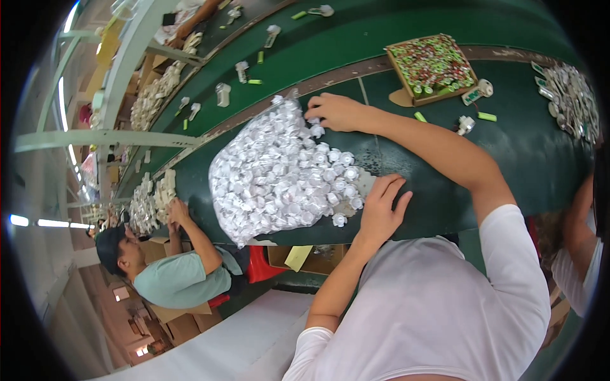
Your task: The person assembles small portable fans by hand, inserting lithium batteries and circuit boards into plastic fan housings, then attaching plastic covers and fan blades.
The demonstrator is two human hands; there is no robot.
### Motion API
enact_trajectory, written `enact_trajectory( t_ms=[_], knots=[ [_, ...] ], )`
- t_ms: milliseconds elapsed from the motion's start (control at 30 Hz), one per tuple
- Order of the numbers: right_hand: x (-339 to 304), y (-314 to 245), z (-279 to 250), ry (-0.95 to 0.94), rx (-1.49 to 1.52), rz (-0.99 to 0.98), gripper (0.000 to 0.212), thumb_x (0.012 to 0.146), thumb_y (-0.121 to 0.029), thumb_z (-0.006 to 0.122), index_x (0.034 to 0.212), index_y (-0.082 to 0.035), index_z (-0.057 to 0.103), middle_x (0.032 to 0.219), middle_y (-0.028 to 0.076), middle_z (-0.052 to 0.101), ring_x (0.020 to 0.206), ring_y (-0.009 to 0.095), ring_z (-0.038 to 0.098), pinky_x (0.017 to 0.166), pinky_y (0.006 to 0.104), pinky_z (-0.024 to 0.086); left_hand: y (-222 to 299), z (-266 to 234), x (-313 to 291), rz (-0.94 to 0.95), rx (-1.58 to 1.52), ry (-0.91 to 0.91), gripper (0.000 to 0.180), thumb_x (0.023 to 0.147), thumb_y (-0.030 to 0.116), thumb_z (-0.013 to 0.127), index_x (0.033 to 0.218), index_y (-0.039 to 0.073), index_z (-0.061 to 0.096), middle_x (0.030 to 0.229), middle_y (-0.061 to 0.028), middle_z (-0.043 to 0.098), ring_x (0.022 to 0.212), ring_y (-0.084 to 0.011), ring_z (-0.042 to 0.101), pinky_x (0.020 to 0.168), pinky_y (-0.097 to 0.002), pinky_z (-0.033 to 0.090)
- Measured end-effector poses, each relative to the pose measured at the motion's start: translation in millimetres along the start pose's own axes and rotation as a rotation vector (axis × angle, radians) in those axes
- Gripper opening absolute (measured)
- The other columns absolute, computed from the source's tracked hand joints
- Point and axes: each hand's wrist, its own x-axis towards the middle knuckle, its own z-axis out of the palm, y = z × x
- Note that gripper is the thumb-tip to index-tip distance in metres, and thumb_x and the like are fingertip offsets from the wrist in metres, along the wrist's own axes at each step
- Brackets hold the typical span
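A clear plastic bag [254, 171] full of small white plastic parts lies on the dark green table, with its mouth toward the right. Several of the loose white parts [340, 171] spill from it onto the surface. At the bag's upper edge is my right hand [337, 113], its fingers curled down beside the white parts; what they hold, if anything, is hidden. My left hand [384, 204] rests near the table's front edge with fingers stretched and thumb apart. By its fingertips is a flat whitish piece [366, 183], next to the spilled parts.
A cardboard tray [432, 66] of green cells stands at the back right. Beyond it lies a pile of white devices [572, 98]. A conveyor belt [343, 38] carries scattered devices and cells. At left, a co-worker [181, 273] sits; an open box [308, 259] is below the table edge.
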Motion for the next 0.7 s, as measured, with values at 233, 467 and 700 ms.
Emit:
enact_trajectory(
  t_ms=[233, 467, 700],
  knots=[
    [-81.9, -61.7, -42.4, -0.089, -0.046, 0.245, 0.031, 0.096, -0.025, 0.055, 0.087, 0.003, 0.067, 0.082, 0.025, 0.067, 0.078, 0.047, 0.067, 0.074, 0.0514, 0.055, -3.6, -37.2, 0.3, -0.122, -0.123, 0.333, 0.007, 0.092, 0.000, 0.065, 0.097, -0.003, 0.068, 0.097, -0.0107, 0.069, 0.087, -0.0185, 0.066, 0.081, -0.0306, 0.053],
    [-214.3, -119.1, -74.9, -0.009, 0.201, 0.736, 0.021, 0.091, -0.017, 0.064, 0.101, 0.002, 0.063, 0.078, 0.023, 0.067, 0.074, 0.039, 0.068, 0.069, 0.0476, 0.054, -5.3, 2.0, 75.7, -0.077, -0.211, 0.044, 0.019, 0.089, 0.006, 0.069, 0.106, -0.002, 0.068, 0.102, -0.0121, 0.068, 0.082, -0.0198, 0.068, 0.070, -0.0284, 0.056],
    [-224.0, -124.2, -46.7, 0.135, -0.018, 0.349, 0.020, 0.084, -0.008, 0.065, 0.102, 0.001, 0.063, 0.096, 0.022, 0.064, 0.093, 0.039, 0.064, 0.082, 0.0461, 0.052, 38.7, 107.9, 150.2, 0.317, 0.301, -0.376, 0.038, 0.078, 0.012, 0.077, 0.112, 0.002, 0.062, 0.101, -0.0162, 0.064, 0.093, -0.0358, 0.065, 0.077, -0.0419, 0.055]
  ],
)
